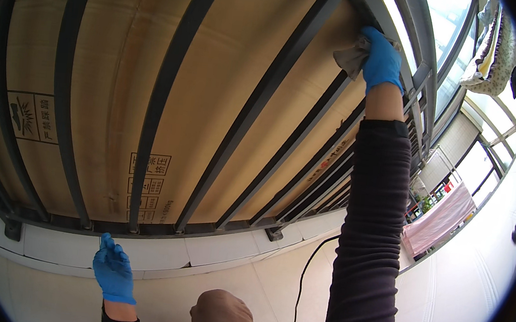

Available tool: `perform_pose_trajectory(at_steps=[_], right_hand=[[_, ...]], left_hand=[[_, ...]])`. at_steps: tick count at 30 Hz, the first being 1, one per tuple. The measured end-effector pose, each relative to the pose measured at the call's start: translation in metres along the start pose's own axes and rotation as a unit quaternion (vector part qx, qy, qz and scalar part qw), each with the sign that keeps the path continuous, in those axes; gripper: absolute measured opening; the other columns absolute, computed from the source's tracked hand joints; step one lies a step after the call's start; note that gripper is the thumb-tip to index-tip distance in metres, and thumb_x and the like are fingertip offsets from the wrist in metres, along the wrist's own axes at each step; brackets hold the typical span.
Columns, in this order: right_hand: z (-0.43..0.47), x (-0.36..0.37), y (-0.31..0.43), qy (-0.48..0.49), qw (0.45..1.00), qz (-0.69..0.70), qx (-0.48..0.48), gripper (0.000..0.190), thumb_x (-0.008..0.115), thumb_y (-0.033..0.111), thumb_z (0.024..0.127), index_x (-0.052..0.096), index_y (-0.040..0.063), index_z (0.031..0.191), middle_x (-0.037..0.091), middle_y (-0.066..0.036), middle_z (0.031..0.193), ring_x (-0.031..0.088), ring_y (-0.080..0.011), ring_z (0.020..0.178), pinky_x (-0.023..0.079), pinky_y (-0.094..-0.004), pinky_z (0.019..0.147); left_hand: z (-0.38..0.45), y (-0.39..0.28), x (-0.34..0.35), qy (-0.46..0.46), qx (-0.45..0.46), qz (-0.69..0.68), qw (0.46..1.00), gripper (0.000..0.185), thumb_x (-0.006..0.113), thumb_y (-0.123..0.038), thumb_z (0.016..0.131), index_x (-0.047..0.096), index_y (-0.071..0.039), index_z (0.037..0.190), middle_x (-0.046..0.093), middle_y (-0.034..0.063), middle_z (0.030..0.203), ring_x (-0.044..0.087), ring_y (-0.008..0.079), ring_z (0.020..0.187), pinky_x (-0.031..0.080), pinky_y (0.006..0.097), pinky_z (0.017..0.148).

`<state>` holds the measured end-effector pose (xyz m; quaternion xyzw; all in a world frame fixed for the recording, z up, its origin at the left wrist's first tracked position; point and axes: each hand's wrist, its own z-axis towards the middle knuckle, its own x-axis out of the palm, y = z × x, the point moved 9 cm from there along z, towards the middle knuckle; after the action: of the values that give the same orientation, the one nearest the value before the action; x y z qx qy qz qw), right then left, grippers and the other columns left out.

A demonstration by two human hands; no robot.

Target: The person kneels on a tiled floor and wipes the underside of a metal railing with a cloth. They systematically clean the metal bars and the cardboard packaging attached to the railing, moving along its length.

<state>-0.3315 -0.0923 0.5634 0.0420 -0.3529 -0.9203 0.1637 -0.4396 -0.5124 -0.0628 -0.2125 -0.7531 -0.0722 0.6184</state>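
Note:
My right hand (381, 61), in a blue glove, grips a grey cloth (353, 58) against the upper part of a dark metal railing. Part of the cloth is hidden under the fingers. Low on the left is my left hand (115, 271), also gloved in blue, its fingers loosely curled and nothing seen in them. Its fingertips are close to the bottom rail (109, 228); whether they touch it I cannot tell. Dark upright bars (265, 95) run between the rails. Right behind them stands a large brown cardboard sheet or box (219, 77) with printed marks and tape.
A white tiled ledge (149, 248) runs under the railing. On the tiled floor a black cable (300, 288) lies near my knee (224, 320). To the right, a pink cloth (440, 222) hangs on a rack, and patterned fabric (495, 58) hangs by the windows.

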Motion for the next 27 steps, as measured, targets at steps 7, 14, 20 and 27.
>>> perform_pose_trajectory(at_steps=[7, 14, 20, 27], right_hand=[[0.027, 0.013, -0.029, 0.210, 0.960, 0.151, 0.105, 0.022, 0.072, 0.018, 0.074, 0.067, 0.002, 0.089, 0.066, -0.010, 0.088, 0.062, -0.0222, 0.081, 0.053, -0.0324, 0.074], [0.005, 0.015, -0.017, 0.126, 0.985, 0.093, 0.077, 0.023, 0.071, 0.024, 0.074, 0.068, 0.005, 0.087, 0.066, -0.007, 0.084, 0.062, -0.0202, 0.076, 0.050, -0.0329, 0.073], [-0.034, 0.004, 0.013, -0.019, 0.997, -0.075, -0.015, 0.030, 0.072, 0.027, 0.071, 0.068, 0.004, 0.089, 0.065, -0.006, 0.081, 0.061, -0.0163, 0.072, 0.047, -0.0291, 0.066], [-0.075, 0.010, -0.004, -0.012, 1.000, 0.003, 0.008, 0.021, 0.070, 0.015, 0.074, 0.066, -0.001, 0.086, 0.063, -0.006, 0.075, 0.059, -0.0134, 0.065, 0.046, -0.0263, 0.060]], left_hand=[[0.003, 0.002, -0.002, 0.011, -0.007, -0.003, 1.000, 0.032, 0.046, -0.009, 0.089, 0.055, -0.005, 0.119, 0.068, 0.0042, 0.099, 0.066, 0.0169, 0.080, 0.057, 0.0273, 0.067], [0.007, 0.004, -0.010, -0.009, 0.001, 0.000, 1.000, 0.032, 0.048, -0.008, 0.088, 0.055, -0.005, 0.119, 0.069, 0.0052, 0.097, 0.067, 0.0175, 0.080, 0.058, 0.0274, 0.067], [0.011, 0.005, -0.007, 0.033, -0.014, -0.009, 0.999, 0.032, 0.049, -0.007, 0.088, 0.056, -0.005, 0.118, 0.069, 0.0066, 0.097, 0.067, 0.0176, 0.081, 0.059, 0.0288, 0.068], [0.006, 0.004, -0.009, -0.028, 0.006, 0.022, 0.999, 0.033, 0.046, -0.011, 0.091, 0.052, -0.006, 0.123, 0.069, 0.0040, 0.098, 0.067, 0.0154, 0.078, 0.058, 0.0262, 0.066]])
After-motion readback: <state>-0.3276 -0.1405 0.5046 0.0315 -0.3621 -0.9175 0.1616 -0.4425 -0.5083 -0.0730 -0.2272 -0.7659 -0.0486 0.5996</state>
